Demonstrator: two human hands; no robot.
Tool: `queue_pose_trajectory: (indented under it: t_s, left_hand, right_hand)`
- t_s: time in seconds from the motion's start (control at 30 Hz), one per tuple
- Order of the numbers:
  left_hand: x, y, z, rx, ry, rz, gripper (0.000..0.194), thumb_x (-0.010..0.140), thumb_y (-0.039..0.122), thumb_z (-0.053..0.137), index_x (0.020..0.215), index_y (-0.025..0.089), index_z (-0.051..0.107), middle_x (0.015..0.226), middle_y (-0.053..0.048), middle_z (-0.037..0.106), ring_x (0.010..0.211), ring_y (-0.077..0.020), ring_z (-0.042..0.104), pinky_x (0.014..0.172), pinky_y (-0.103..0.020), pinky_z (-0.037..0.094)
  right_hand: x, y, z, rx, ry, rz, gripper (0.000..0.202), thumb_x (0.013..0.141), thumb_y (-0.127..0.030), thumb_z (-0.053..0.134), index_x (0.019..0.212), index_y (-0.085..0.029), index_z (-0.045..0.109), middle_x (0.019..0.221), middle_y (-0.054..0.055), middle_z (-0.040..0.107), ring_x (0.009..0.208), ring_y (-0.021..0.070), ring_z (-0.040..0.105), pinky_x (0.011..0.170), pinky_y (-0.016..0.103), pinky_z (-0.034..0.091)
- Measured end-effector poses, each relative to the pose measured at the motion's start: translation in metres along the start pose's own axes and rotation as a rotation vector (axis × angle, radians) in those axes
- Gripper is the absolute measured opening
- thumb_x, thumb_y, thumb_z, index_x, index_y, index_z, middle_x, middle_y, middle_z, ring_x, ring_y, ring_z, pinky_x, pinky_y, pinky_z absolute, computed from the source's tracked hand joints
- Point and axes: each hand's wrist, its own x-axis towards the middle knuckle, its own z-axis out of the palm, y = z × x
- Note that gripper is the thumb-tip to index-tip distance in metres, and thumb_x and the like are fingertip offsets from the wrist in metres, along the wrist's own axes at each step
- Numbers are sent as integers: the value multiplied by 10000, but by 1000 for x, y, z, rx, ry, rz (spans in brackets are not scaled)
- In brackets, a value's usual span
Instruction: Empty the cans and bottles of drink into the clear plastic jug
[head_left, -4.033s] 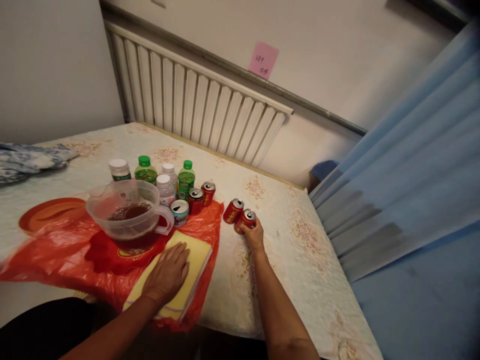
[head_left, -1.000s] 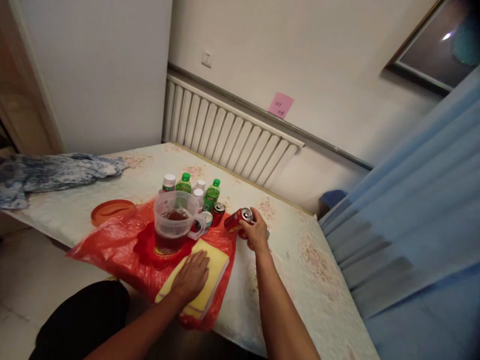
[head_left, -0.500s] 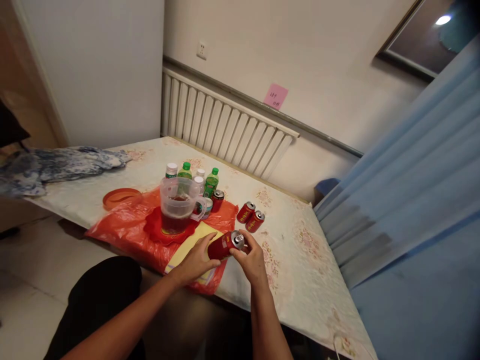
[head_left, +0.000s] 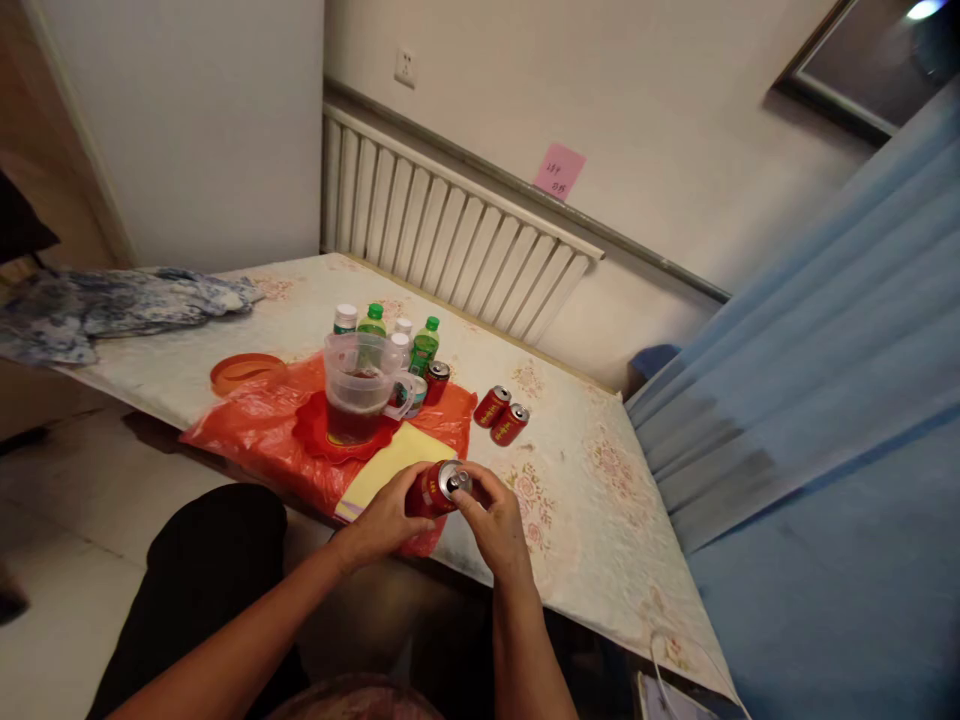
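Note:
A red drink can (head_left: 431, 490) is tilted toward me above the table's front edge. My left hand (head_left: 390, 512) is wrapped round its body. My right hand (head_left: 491, 515) is closed at the silver top, thumb and fingers at the rim beside the raised pull tab; a dark opening shows there. Just beyond stands a clear plastic pitcher (head_left: 358, 400) of dark brown liquid on a red scalloped tray (head_left: 311, 435). Two more red cans (head_left: 493, 408) stand side by side to the right, and another red can (head_left: 437, 384) is behind the pitcher's handle.
Green-capped bottles (head_left: 425, 345) and white-capped bottles (head_left: 345, 318) cluster behind the pitcher. A yellow cloth (head_left: 386, 465) lies on a red plastic bag (head_left: 255, 420). An orange ring-shaped lid (head_left: 244, 372) and patterned fabric (head_left: 150, 300) are left; a blue curtain (head_left: 810, 400) hangs right.
Both hands and the can have come slightly closer to me and to the left. My right thumb has moved onto the can's top near the tab. The view has shifted slightly.

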Motion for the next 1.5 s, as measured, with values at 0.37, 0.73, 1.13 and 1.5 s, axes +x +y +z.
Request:
queue_pose_trajectory:
  t_s: [0.37,0.73,1.13,1.5]
  left_hand:
    - [-3,4,5,185,60,97,642,671,130,657,1272,214,450,1287,-86,550,1200,-278,523,1054,-479,430]
    - [-7,8,6,280,69,217,612,682,102,597,1266,196,441,1278,-108,546,1217,-281,511,1073,-492,415]
    - [-7,15,5,-14,15,43,626,697,210,702,1276,211,465,1278,-79,578,1190,-274,545,1056,-452,432]
    - [-7,24,2,-226,9,13,734,669,251,795,1309,224,437,1290,-77,575,1206,-276,549,1077,-436,413]
  right_hand:
    - [-5,-5,6,-80,128,12,76,717,-144,589,750,-211,604,1014,61,712,953,210,660,848,325,522]
    - [-11,-5,3,-282,154,-52,115,705,-118,566,698,-231,544,981,51,718,924,210,661,843,328,514]
    - [-13,-14,0,54,45,31,236,736,-174,664,968,-211,638,1068,53,722,1001,215,690,929,362,549]
    - [-21,-13,6,-26,-21,-17,799,606,-159,830,1343,-252,538,1342,63,602,1255,282,556,1104,446,417]
